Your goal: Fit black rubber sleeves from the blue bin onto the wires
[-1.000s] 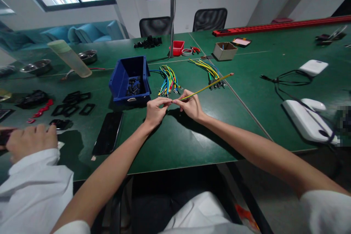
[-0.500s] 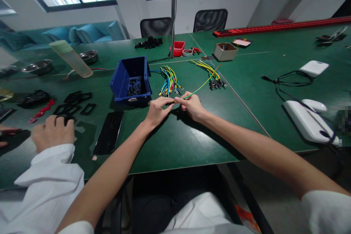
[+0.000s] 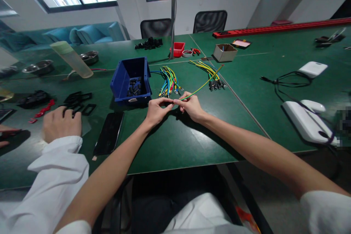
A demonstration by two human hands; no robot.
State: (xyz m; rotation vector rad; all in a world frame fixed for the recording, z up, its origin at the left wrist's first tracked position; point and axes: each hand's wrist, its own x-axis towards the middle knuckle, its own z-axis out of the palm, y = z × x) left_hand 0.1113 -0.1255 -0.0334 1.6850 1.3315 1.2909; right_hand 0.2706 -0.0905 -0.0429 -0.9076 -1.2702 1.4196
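Observation:
A yellow-green wire (image 3: 204, 87) runs up and right from my right hand (image 3: 192, 106), which pinches it near its lower end. My left hand (image 3: 158, 110) is closed, its thumb and index fingertips meeting the right fingertips. What lies between the left fingers is hidden. Just beyond my hands lies a bundle of blue, yellow and green wires (image 3: 170, 78) with metal ring terminals. To its right is a second bundle of wires (image 3: 211, 71) with black sleeves at their near ends. The blue bin (image 3: 117, 86) left of them holds small black sleeves (image 3: 134, 87).
A black phone (image 3: 109, 133) lies left of my left forearm. Further left, a co-worker's hand (image 3: 63, 124) reaches over black frames (image 3: 78, 97). A metal pole (image 3: 173, 14) rises behind the wires. White devices (image 3: 305, 120) with a black cable lie at the right.
The two hands' fingertips have closed together, covering the dark piece seen between them before. The wire's free end has shifted slightly right. The co-worker's hand has moved right and away from the near edge.

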